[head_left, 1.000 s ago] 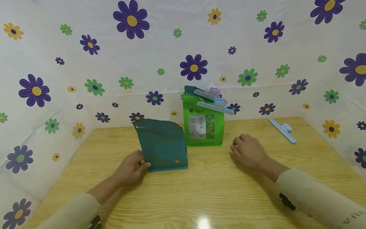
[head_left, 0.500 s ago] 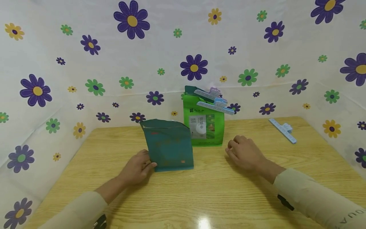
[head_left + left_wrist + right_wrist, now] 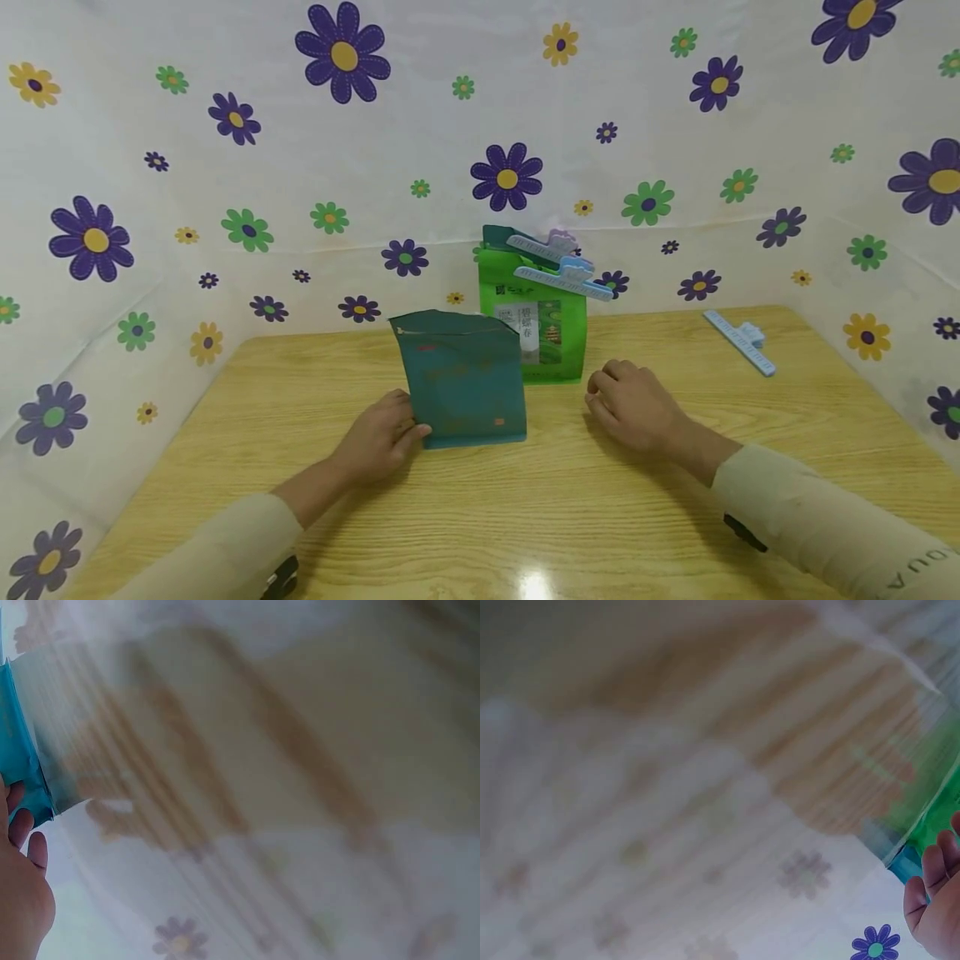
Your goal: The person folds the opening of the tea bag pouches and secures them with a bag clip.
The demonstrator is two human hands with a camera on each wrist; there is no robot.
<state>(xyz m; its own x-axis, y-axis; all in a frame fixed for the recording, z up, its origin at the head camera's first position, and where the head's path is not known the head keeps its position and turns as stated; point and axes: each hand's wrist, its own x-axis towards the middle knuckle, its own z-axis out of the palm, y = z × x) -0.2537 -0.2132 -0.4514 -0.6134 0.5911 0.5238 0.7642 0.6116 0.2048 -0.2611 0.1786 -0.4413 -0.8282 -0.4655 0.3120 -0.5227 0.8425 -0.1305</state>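
Note:
A dark teal tea bag (image 3: 468,383) stands upright on the wooden table in the head view, its top edge showing a slit. My left hand (image 3: 382,437) pinches its lower left edge, thumb in front and fingers behind. In the left wrist view the fingers lie against the teal bag (image 3: 19,750). My right hand (image 3: 633,408) hangs loosely curled over the table, right of the bags, with nothing in it. Behind the teal bag stands a bright green tea bag (image 3: 566,350), partly hidden, with a blue ruler-like sealing clip (image 3: 562,282) across its top.
Behind the green bag another dark green bag (image 3: 497,236) shows its top, with a purple-handled clip (image 3: 542,247). A loose light blue clip (image 3: 738,342) lies at the table's back right. Flower-patterned cloth (image 3: 420,133) surrounds the table (image 3: 480,525) at the back and sides.
My left hand has slid the teal bag to the right, so it now overlaps the green bag more. The right hand has shifted slightly left.

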